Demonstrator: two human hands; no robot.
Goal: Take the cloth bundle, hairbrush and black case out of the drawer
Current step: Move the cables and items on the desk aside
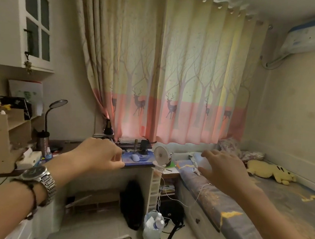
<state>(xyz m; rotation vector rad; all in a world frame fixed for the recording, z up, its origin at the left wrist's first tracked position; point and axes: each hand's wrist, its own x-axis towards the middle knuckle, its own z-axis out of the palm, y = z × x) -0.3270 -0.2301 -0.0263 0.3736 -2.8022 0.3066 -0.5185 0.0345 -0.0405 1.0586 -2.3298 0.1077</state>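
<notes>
Both my hands are raised in front of me at desk height. My left hand [100, 155], with a metal watch on its wrist, has its fingers curled loosely and holds nothing. My right hand [224, 168] is spread open in the air above the bed's near edge, empty. No cloth bundle, hairbrush or black case shows in this view. A bed-base drawer front with a dark round knob [198, 221] is shut, low at the centre right. A narrow white drawer tower [154, 188] stands between desk and bed, its drawers shut.
A cluttered desk [137, 165] with a blue mat, mouse and clip fan [161, 155] stands ahead. A bed [259, 206] with a yellow plush toy [270, 171] fills the right. A black bag [132, 204] and a bag of bottles [152, 227] are on the floor. Curtains hang behind.
</notes>
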